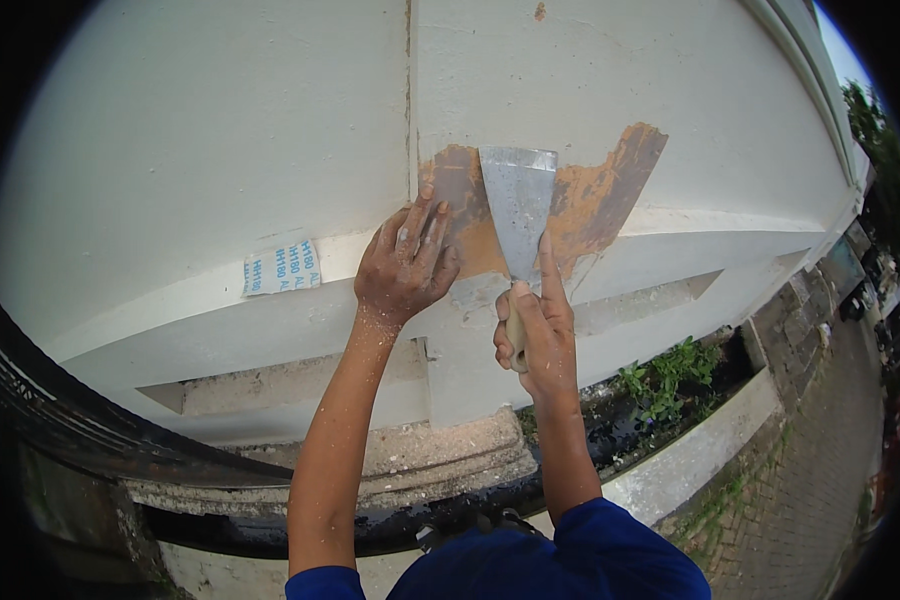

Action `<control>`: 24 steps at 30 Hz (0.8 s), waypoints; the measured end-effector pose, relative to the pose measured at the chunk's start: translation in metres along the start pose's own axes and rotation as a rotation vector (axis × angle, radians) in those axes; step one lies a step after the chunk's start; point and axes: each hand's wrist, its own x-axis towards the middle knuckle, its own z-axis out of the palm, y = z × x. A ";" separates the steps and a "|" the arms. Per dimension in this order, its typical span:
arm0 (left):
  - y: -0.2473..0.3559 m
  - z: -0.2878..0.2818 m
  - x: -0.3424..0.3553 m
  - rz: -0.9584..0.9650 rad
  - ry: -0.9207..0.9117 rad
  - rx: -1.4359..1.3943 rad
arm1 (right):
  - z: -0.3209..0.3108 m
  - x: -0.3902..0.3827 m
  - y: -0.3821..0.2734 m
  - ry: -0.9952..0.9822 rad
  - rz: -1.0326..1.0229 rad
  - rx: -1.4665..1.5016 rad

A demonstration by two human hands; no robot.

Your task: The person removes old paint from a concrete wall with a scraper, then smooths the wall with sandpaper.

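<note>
A wide-bladed putty knife (520,205) is in my right hand (540,325), blade pointing up, with the forefinger stretched along the blade and the rest wrapped round the pale handle. Its blade lies before a scraped patch (610,195) of the white wall (270,110), where brown and grey show through the paint. My left hand (406,255) rests against the wall at the patch's left end, fingers extended and empty. White flecks dot the left forearm and fingers. Left of that hand, a piece of sandpaper (282,269), white-backed with blue print, lies on the ledge.
A vertical crack (408,90) runs up the wall above my left hand. Below the ledge are recessed openings and a dark gutter (620,440) with green plants (675,378). Black metal railings (90,420) curve along the left. A paved path (820,460) stretches at the right.
</note>
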 end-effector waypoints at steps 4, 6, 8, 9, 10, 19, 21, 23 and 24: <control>-0.002 -0.005 0.000 0.018 -0.005 0.011 | -0.001 -0.009 -0.002 0.007 0.024 -0.032; -0.001 -0.002 -0.003 -0.016 0.006 0.024 | -0.007 -0.013 0.007 -0.024 0.091 -0.027; -0.001 -0.001 -0.002 -0.013 0.008 0.025 | 0.000 -0.004 0.002 -0.025 0.062 -0.011; -0.001 -0.001 -0.002 -0.010 0.006 0.023 | 0.005 -0.003 0.000 -0.022 0.037 0.006; -0.001 -0.001 -0.003 -0.014 0.002 0.021 | 0.006 -0.004 0.002 -0.020 0.042 0.004; -0.002 -0.001 -0.006 -0.023 0.005 0.026 | 0.008 0.000 -0.002 -0.039 0.033 -0.023; -0.005 0.000 -0.002 -0.009 0.028 0.019 | 0.014 0.002 -0.008 -0.020 -0.027 -0.071; -0.003 -0.001 -0.002 -0.011 0.025 0.035 | 0.003 -0.007 0.002 -0.025 -0.001 -0.115; -0.003 -0.002 -0.003 -0.014 0.017 0.053 | 0.000 -0.008 0.007 -0.030 0.027 -0.156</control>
